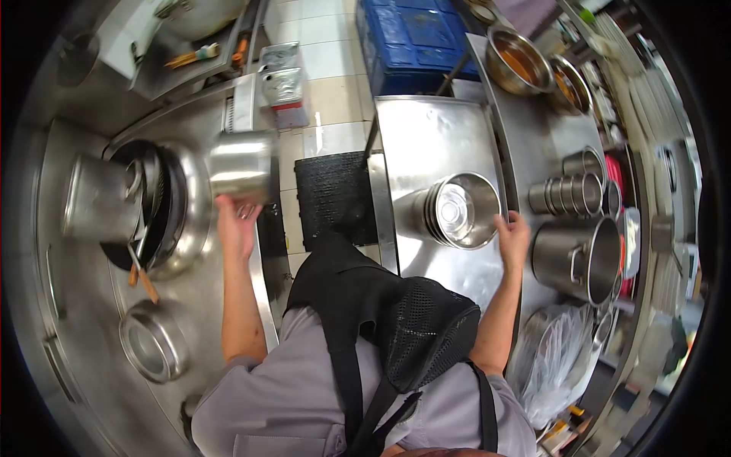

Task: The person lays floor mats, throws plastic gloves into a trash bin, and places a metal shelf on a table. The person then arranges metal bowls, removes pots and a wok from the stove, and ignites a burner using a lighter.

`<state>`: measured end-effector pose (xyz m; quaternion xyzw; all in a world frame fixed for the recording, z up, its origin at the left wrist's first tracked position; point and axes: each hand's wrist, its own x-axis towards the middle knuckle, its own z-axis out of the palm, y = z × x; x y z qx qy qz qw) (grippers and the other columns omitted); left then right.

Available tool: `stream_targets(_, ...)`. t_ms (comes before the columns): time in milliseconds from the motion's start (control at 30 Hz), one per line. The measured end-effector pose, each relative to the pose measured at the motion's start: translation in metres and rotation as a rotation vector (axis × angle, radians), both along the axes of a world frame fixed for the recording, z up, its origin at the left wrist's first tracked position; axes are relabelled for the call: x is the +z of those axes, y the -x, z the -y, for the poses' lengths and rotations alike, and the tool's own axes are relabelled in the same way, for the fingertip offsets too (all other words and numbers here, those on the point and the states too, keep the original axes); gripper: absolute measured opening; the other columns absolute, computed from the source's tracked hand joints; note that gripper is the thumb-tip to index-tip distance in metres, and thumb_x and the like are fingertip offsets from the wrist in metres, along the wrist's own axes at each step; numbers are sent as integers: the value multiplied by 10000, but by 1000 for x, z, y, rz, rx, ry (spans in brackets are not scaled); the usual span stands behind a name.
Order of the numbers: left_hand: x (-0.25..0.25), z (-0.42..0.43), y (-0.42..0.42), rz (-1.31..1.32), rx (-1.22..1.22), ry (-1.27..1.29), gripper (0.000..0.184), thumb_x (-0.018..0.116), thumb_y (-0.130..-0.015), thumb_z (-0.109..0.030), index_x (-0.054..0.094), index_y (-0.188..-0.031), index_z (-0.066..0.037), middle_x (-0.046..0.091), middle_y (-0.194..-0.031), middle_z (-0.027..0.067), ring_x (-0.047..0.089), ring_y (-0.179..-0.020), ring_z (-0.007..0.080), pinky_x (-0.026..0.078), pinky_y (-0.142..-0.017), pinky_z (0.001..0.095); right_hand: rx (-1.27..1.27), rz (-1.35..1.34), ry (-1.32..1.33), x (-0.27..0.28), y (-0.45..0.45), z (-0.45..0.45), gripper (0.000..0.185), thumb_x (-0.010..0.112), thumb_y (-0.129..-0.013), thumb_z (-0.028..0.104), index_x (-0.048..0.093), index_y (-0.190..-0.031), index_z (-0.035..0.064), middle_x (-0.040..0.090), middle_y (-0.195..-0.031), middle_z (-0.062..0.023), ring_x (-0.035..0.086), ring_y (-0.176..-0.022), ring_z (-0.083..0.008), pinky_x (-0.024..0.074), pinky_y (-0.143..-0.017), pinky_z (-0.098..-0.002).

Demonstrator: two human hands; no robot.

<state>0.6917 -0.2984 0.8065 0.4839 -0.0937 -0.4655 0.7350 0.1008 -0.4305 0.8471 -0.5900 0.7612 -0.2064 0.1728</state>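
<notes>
We've got left hand [240, 222] closed on near end of metal pot [242, 164]; pot extends forward from fingers, slightly blurred. Right hand [514, 233] at right rim of nested steel bowls [466, 212], fingers bent; can't tell if pinching. Bowls sit left of those fingers, on steel table [434, 129]. Farther out: black mat [335, 190] between counters, then blue crate [415, 42].
</notes>
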Motion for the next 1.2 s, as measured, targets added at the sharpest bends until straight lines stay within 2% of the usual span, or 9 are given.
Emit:
stream_targets(100,7,106,77,341,-283,-77,232,699,-966,-267,617,-1050,-67,625,-1071,39,590,-1026,169,543,-898,374,-236,668,-143,-25,-30,-37,374,714,-871,187,585,-1113,-66,661,-907,-179,657,-661,-317,551,-658,-412)
stream_targets(200,3,202,174,1129,-463,117,382,851,-791,-307,618,-891,-21,572,-1030,150,599,-958,277,501,-777,335,-216,298,-54,-24,-37,-66,283,664,-874,114,561,-1064,-70,649,-962,-218,661,-699,-381,542,-699,-452)
stream_targets(300,0,255,275,1019,-768,235,425,868,-761,-328,621,-943,-33,447,-1352,274,548,-1190,450,467,-1019,460,-193,-138,227,-26,-38,-95,248,641,-869,82,568,-1064,-53,655,-929,-251,646,-733,-443,519,-731,-491)
stream_targets(367,-26,278,329,1258,-756,405,379,847,-790,-296,603,-935,-45,405,-1397,278,544,-1190,393,514,-944,440,-296,-164,122,-12,-44,-106,229,625,-882,80,574,-1073,-37,662,-860,-245,619,-752,-480,499,-740,-515)
stream_targets(633,-38,254,348,1091,-952,528,525,602,-917,-37,458,-1422,-21,276,-1569,273,394,-1402,398,376,-1125,427,-652,333,-107,-5,-55,-124,281,703,-877,129,650,-1114,-11,583,-660,-72,582,-590,-152,479,-564,-351)
stream_targets(700,-28,229,326,376,-1830,307,608,520,-923,14,370,-1511,-32,300,-1591,193,323,-1467,325,313,-1171,418,-711,685,-32,-10,-55,-126,285,669,-910,94,646,-1163,-35,592,-671,-42,592,-546,-114,541,-467,-313)
stream_targets(833,-30,200,329,217,-1789,541,704,466,-868,74,336,-1548,-54,299,-1616,135,246,-1515,270,219,-1222,408,-740,838,-54,9,-57,-120,249,583,-951,54,620,-1170,-58,656,-780,-84,687,-646,-175,610,-524,-356)
stream_targets(1067,9,198,326,673,-1587,819,918,453,-693,91,290,-1575,-106,148,-1658,193,67,-1538,414,91,-1254,459,-682,1064,-23,49,-41,-120,208,554,-973,71,647,-1132,-26,705,-993,-81,677,-798,-140,565,-727,-292)
stream_targets(1200,98,189,303,839,-1377,975,878,762,-746,-108,365,-1528,-151,126,-1634,266,97,-1529,433,184,-1231,480,-457,744,126,131,-53,-94,226,572,-976,103,675,-1107,-49,690,-887,-12,598,-765,-57,478,-685,-229)
